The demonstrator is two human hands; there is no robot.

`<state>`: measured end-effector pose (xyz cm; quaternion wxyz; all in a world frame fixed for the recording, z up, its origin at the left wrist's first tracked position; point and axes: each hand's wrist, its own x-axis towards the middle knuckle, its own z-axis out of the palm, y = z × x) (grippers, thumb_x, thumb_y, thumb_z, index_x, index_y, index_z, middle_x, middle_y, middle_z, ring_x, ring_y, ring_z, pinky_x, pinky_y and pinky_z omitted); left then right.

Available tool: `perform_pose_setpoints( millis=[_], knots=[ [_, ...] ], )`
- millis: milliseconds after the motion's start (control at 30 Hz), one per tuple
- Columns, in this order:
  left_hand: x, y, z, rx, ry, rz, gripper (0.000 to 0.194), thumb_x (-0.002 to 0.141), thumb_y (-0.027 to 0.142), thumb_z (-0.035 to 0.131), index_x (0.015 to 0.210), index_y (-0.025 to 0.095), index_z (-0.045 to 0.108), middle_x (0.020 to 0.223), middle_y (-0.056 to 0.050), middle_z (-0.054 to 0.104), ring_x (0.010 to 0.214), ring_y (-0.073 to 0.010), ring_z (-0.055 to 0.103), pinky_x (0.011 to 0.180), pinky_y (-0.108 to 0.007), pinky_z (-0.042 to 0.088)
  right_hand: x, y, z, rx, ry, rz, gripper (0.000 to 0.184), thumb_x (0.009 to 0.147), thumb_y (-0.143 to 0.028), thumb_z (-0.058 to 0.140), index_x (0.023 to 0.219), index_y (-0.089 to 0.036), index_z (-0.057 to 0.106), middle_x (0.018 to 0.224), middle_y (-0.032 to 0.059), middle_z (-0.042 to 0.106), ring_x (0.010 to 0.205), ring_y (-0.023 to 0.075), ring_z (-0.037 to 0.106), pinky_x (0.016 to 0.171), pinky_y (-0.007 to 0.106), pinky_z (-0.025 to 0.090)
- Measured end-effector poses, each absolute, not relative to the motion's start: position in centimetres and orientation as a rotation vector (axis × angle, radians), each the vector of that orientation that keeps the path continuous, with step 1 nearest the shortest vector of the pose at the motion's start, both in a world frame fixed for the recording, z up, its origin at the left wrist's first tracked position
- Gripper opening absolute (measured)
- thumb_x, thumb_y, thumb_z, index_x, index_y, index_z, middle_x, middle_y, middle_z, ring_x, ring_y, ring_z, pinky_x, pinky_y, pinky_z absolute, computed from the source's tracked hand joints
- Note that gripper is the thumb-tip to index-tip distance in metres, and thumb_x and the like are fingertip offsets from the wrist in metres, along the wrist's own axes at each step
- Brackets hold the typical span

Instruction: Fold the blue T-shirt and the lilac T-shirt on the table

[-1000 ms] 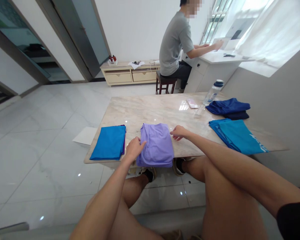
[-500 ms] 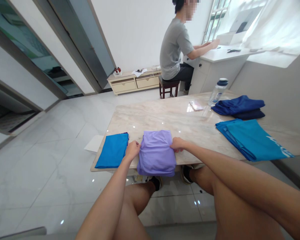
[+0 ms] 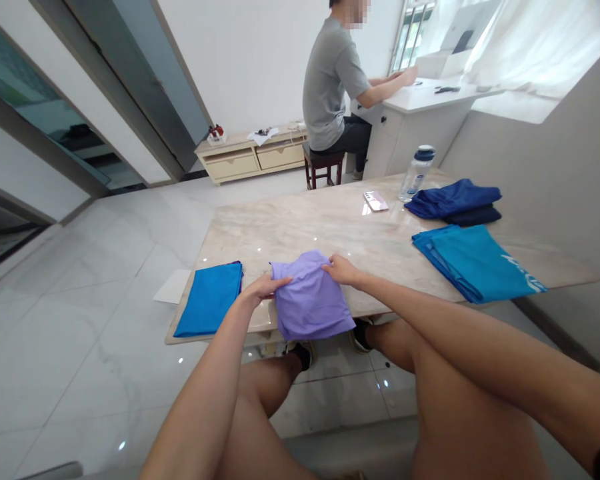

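A folded lilac garment (image 3: 313,303) lies at the near edge of the marble-topped table (image 3: 275,227), its lower part reaching past the edge. My left hand (image 3: 265,287) is closed on its left side, thumb on top and the fingers hidden beneath. At the upper right corner, my right hand (image 3: 341,269) pinches the cloth. Left of the lilac garment is a neatly folded blue garment (image 3: 210,299), with a bit of purple cloth showing at its right edge.
On the right of the table lie a teal folded garment (image 3: 485,260) with white lettering and a dark blue garment (image 3: 455,200). A water bottle (image 3: 417,173) and a phone (image 3: 376,201) stand and lie behind. A person in grey (image 3: 330,87) sits at a white desk (image 3: 425,100).
The lilac garment has been lifted and tilted a little at its far side. My left hand has moved further over its edge. The view has shifted slightly.
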<state>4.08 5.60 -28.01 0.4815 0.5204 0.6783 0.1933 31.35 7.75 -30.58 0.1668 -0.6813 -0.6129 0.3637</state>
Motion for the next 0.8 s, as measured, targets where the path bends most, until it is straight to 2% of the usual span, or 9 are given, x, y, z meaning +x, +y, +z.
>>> perform_pose_setpoints(
  millis=[67, 133, 233, 400, 500, 600, 667, 800],
  knots=[
    [3.4, 5.6, -26.7, 1.075, 1.521, 0.592, 0.044, 0.083, 0.052, 0.092, 0.107, 0.016, 0.083, 0.118, -0.017, 0.085, 0.114, -0.0313, 0.078, 0.091, -0.037, 0.064, 31.5, 8.3, -29.1, -1.857, -1.631, 1.012, 0.024, 0.108, -0.035, 0.066, 0.125, -0.018, 0.063, 0.111, 0.0104, 0.079, 0.107, 0.0242, 0.076, 0.089, 0.028, 0.058],
    [2.7, 5.4, -25.6, 0.921, 1.413, 0.743, 0.036, 0.086, 0.046, 0.092, 0.101, 0.015, 0.084, 0.119, -0.016, 0.085, 0.116, -0.0299, 0.078, 0.094, -0.035, 0.065, 31.6, 8.7, -27.7, -1.686, -1.463, 1.057, 0.036, 0.108, -0.033, 0.064, 0.138, -0.019, 0.052, 0.100, 0.0045, 0.078, 0.098, 0.0210, 0.076, 0.087, 0.028, 0.060],
    [1.8, 4.6, -24.5, 0.890, 1.300, 0.912, 0.031, 0.083, 0.039, 0.095, 0.099, 0.014, 0.084, 0.116, -0.015, 0.085, 0.117, -0.0288, 0.077, 0.099, -0.035, 0.065, 31.6, 8.7, -26.0, -1.376, -1.325, 1.221, 0.048, 0.102, -0.033, 0.070, 0.142, -0.021, 0.047, 0.090, -0.0010, 0.077, 0.092, 0.0187, 0.076, 0.088, 0.030, 0.062],
    [1.3, 3.9, -24.1, 0.948, 1.229, 1.082, 0.056, 0.066, 0.037, 0.104, 0.112, 0.012, 0.083, 0.119, -0.014, 0.085, 0.120, -0.0301, 0.077, 0.108, -0.040, 0.061, 31.2, 8.2, -24.3, -1.145, -1.360, 1.308, 0.076, 0.079, -0.023, 0.086, 0.146, -0.021, 0.050, 0.100, 0.0005, 0.080, 0.097, 0.0183, 0.076, 0.093, 0.033, 0.060],
    [0.9, 4.1, -24.0, 0.996, 1.346, 1.247, 0.065, 0.063, 0.045, 0.104, 0.113, 0.011, 0.080, 0.115, -0.014, 0.084, 0.111, -0.0278, 0.078, 0.102, -0.038, 0.061, 31.2, 8.3, -23.5, -1.107, -1.408, 1.185, 0.068, 0.077, -0.025, 0.086, 0.139, -0.022, 0.059, 0.093, -0.0014, 0.077, 0.092, 0.0189, 0.076, 0.091, 0.034, 0.061],
    [0.6, 4.1, -23.8, 1.006, 1.538, 1.403, 0.077, 0.061, 0.047, 0.104, 0.123, 0.013, 0.073, 0.100, -0.009, 0.082, 0.093, -0.0223, 0.077, 0.082, -0.031, 0.061, 31.1, 8.5, -22.9, -1.073, -1.439, 1.044, 0.053, 0.078, -0.030, 0.085, 0.127, -0.023, 0.065, 0.088, -0.0015, 0.076, 0.087, 0.0203, 0.074, 0.091, 0.038, 0.061],
    [0.6, 4.0, -23.4, 1.027, 1.584, 1.451, 0.085, 0.060, 0.047, 0.104, 0.131, 0.016, 0.068, 0.088, -0.003, 0.077, 0.080, -0.0182, 0.073, 0.070, -0.025, 0.055, 30.9, 8.6, -22.6, -1.056, -1.435, 0.996, 0.046, 0.079, -0.031, 0.084, 0.121, -0.024, 0.066, 0.088, -0.0007, 0.076, 0.087, 0.0212, 0.074, 0.091, 0.039, 0.061],
    [0.8, 3.1, -22.2, 1.133, 1.423, 1.421, 0.074, 0.068, 0.056, 0.098, 0.127, 0.018, 0.072, 0.079, 0.000, 0.073, 0.072, -0.0158, 0.068, 0.064, -0.023, 0.049, 30.9, 8.4, -22.1, -1.082, -1.403, 0.991, 0.042, 0.081, -0.034, 0.083, 0.117, -0.024, 0.065, 0.088, -0.0001, 0.076, 0.088, 0.0218, 0.076, 0.088, 0.038, 0.062]
  ],
)
